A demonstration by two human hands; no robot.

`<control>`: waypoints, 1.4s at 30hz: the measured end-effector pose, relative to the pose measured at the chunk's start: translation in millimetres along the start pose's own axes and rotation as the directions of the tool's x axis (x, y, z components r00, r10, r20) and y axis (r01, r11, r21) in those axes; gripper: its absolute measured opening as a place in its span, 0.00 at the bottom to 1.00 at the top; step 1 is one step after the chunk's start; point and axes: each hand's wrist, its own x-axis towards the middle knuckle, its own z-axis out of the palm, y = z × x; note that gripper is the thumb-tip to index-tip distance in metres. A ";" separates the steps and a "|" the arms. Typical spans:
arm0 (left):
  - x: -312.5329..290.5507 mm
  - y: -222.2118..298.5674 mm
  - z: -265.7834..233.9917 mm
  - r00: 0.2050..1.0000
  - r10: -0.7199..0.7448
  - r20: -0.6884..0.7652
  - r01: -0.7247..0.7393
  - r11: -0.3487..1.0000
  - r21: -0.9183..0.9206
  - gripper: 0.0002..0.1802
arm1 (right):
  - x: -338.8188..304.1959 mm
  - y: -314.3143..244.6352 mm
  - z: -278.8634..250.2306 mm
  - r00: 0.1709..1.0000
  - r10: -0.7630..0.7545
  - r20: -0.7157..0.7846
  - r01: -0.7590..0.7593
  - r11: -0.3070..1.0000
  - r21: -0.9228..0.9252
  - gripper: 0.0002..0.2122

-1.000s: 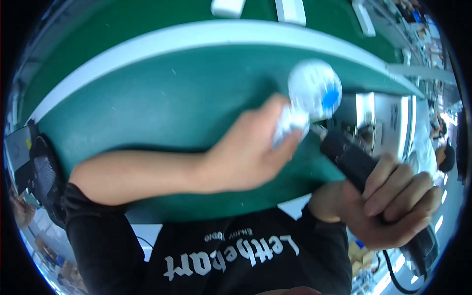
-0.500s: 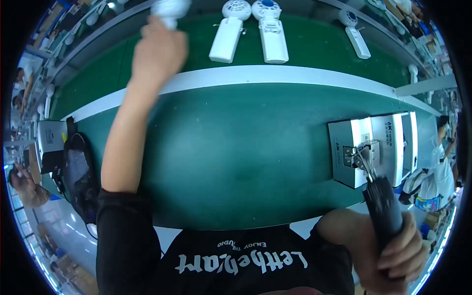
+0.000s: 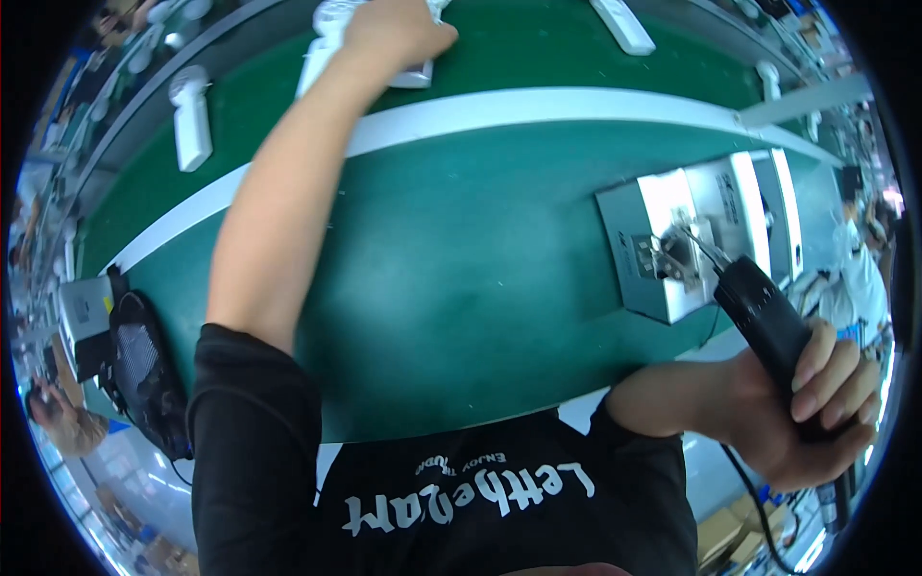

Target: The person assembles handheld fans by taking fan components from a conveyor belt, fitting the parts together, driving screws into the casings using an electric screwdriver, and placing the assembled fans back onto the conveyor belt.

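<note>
At the far side, my left hand [image 3: 394, 36] reaches over the white handheld fans on the green belt. It covers most of one fan [image 3: 413, 77], whose lower end shows under the palm. The thumb sticks out to the right, but the other fingers are hidden, so I cannot tell whether they grip it. Beside it lies a second white fan [image 3: 322, 56], partly behind the wrist. My right hand [image 3: 797, 413] is closed around a black electric screwdriver [image 3: 764, 302]. The screwdriver's thin metal front end is at the silver screw feeder box [image 3: 663, 245].
A lone white fan [image 3: 192, 125] lies at the far left and another [image 3: 624, 27] at the far right. A white rail [image 3: 519, 104] separates the belt from the green table [image 3: 461, 278]. A black mesh bag [image 3: 144, 360] and grey box [image 3: 84, 312] stand at left.
My left hand has let go of the fan at the far left and moved right to the pair of fans. My right hand has raised the screwdriver slightly. The view has turned.
</note>
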 end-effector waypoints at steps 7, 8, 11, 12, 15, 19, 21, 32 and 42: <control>-141.6 48.2 18.2 0.901 0.318 0.296 0.271 0.120 -0.955 0.22 | -0.7 -8.9 -14.7 0.980 0.187 0.065 -0.156 0.932 -0.327 0.09; -159.0 48.2 24.5 0.843 0.371 0.391 0.409 0.031 -0.912 0.21 | -0.9 -8.4 -15.2 0.980 0.189 0.063 -0.133 0.855 -0.502 0.11; -197.3 53.2 40.7 0.811 0.429 0.398 0.546 -0.309 -0.779 0.17 | -0.3 8.8 -2.5 0.990 0.136 0.047 -0.097 0.871 -0.481 0.08; -200.1 56.6 41.5 0.809 0.432 0.398 0.549 -0.316 -0.773 0.17 | 0.5 14.4 -0.8 0.993 0.107 0.039 -0.076 0.881 -0.467 0.07; -206.4 69.8 44.7 0.861 0.399 0.315 0.422 -0.215 -0.881 0.16 | 6.7 23.1 -9.0 0.960 0.259 0.105 -0.192 0.883 -0.427 0.07; -211.8 68.8 54.4 0.855 0.431 0.288 0.381 -0.144 -0.913 0.17 | 7.3 24.3 -8.1 0.871 0.472 0.140 -0.479 0.877 0.026 0.07; -212.1 66.9 57.0 0.850 0.464 0.249 0.319 -0.076 -0.945 0.17 | 1.6 25.3 -1.9 0.815 0.552 0.176 -0.579 0.775 0.251 0.08; -208.3 60.7 51.1 0.847 0.488 0.210 0.223 0.031 -0.974 0.16 | -36.1 35.2 41.4 0.935 0.303 0.186 -0.309 0.951 0.006 0.11; -211.0 61.8 59.9 0.869 0.475 0.135 0.092 0.111 -0.990 0.17 | -44.3 32.2 40.1 0.926 0.280 0.252 -0.303 0.951 0.057 0.09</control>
